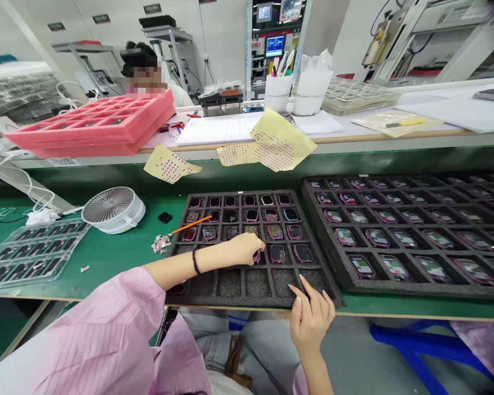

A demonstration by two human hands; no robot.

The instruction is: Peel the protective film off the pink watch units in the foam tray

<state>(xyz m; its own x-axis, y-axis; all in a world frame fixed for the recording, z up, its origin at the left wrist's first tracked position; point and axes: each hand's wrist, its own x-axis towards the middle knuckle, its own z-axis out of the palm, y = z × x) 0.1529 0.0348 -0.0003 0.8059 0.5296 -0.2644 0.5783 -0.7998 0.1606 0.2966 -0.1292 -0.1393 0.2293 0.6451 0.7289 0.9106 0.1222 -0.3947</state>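
Note:
A black foam tray (230,299) with square compartments lies in front of me, several of them holding smartwatch cases. My left hand (246,249) reaches across it, fingers pinched on a purple-edged watch case (257,256) in the fourth row. Most of that case is hidden under the hand. Just right of it sit two more watch cases, one (277,253) next to the other (303,253). My right hand (313,315) is open at the tray's near right corner, fingers apart, with the fingertips over the front row's edge. An orange stick (191,224) lies across the tray's left side.
A second foam tray (341,274) of watches stands at right. Left are a white fan (114,209), a clear blister tray (37,252) and small scraps (161,243). Pink foam trays (99,126) and white cups (278,92) stand on the shelf; a person (180,94) is behind.

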